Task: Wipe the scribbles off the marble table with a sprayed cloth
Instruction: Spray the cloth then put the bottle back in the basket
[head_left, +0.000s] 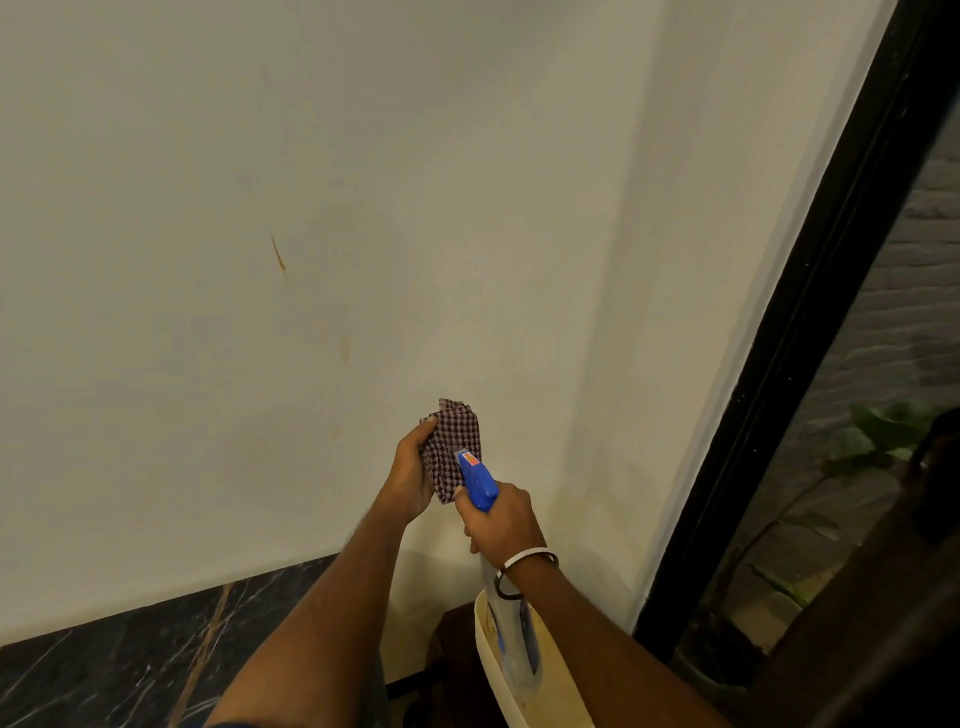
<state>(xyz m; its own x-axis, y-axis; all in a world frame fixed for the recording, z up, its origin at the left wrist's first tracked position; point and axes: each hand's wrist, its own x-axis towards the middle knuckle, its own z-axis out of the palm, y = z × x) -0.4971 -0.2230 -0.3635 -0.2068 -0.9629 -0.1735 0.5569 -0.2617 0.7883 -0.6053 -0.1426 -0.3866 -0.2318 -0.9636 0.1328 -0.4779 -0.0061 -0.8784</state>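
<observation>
A person's left hand (410, 467) holds a folded checked cloth (454, 447) up in front of a pale wall (260, 208), fingers curled round its left edge so that the left grip is closed on the fabric. The right hand (501, 519) is wrapped round the neck of a spray bottle (478, 480), its grip closed on the bottle just behind the blue trigger head. The nozzle points at the cloth and sits just beside it, near enough that the head overlaps the lower right of the fabric in this view. The bottle's clear body hangs below the right wrist, which wears a thin white band (524, 558) and a dark one. A dark marble tabletop (104, 660) with pale veins lies at the lower left, beneath the left forearm and against the foot of the wall; no scribbles can be made out on the part in view. A cream-coloured bin (488, 670) stands low behind the bottle. To the right runs a black window frame (810, 312), with green leaves (878, 431) beyond the glass. A thin orange streak (278, 254) marks the wall at middle left.
</observation>
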